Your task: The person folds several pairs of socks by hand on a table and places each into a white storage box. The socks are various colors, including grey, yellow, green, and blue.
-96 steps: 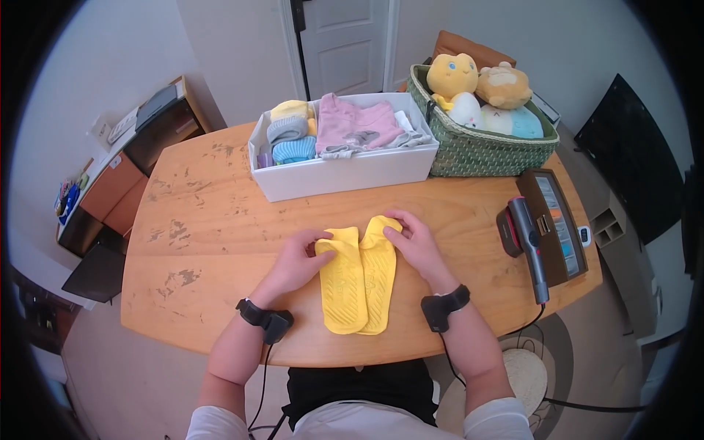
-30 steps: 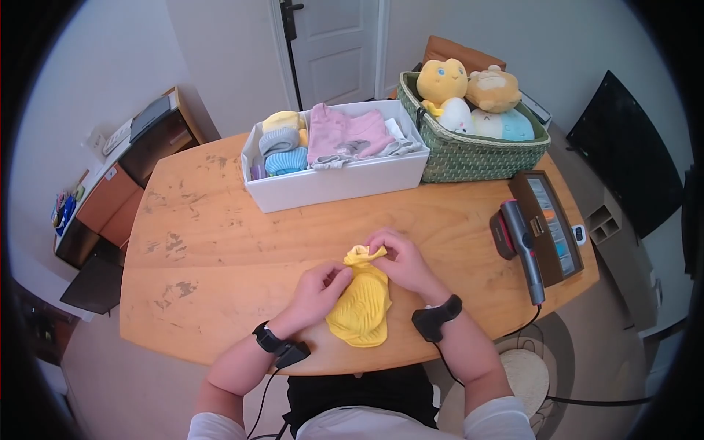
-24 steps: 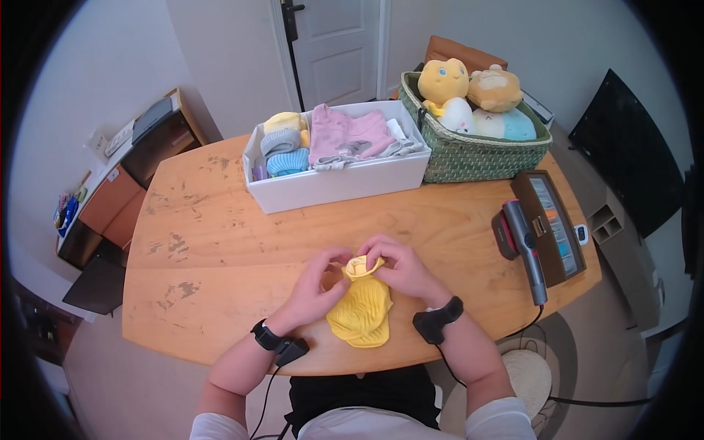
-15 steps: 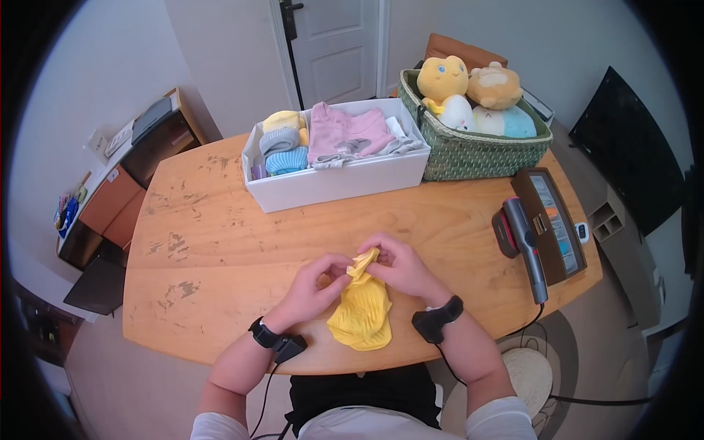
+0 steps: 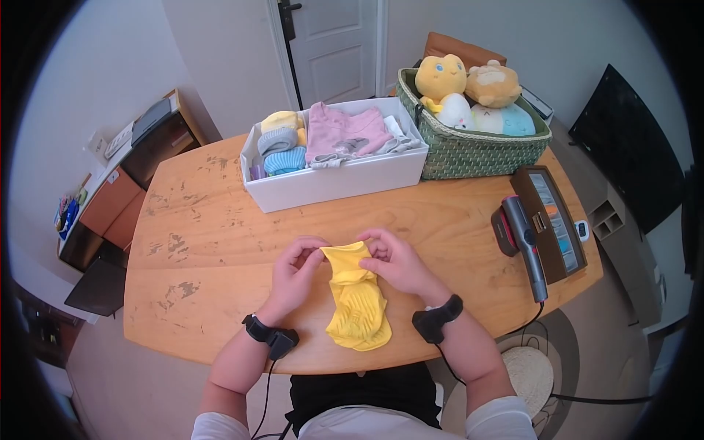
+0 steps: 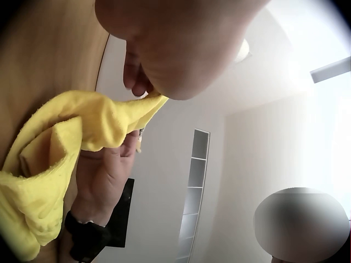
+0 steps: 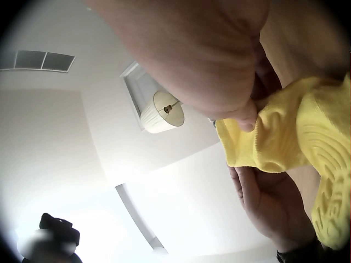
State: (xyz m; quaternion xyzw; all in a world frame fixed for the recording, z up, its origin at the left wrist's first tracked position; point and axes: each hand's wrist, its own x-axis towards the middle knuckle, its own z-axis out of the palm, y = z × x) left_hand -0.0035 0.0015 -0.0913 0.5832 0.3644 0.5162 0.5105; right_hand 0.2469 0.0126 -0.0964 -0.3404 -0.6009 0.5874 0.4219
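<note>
A pair of yellow socks (image 5: 359, 315) with ridged soles lies bunched on the wooden table (image 5: 220, 242), close to its front edge. The cuff end is drawn out flat toward the far side. My left hand (image 5: 293, 275) pinches the cuff's left corner between thumb and fingers. At the right side of the cuff, my right hand (image 5: 400, 268) grips the cloth, its thumb on top. In the left wrist view the yellow cuff (image 6: 104, 120) stretches between both hands above a loose fold. The right wrist view shows the ridged sole (image 7: 329, 142) hanging beside the hands.
Behind the hands stands a white box (image 5: 337, 183) of folded clothes, including a pink garment (image 5: 345, 132). Beside it is a green woven basket (image 5: 477, 158) with several plush toys. A corded grey appliance (image 5: 524, 246) and a brown case (image 5: 554, 220) lie at the right.
The socks, first side by side, are now stacked and bunched. Over the last half second the gathered cuff has been spread wide, my left hand moving left and away from the body.
</note>
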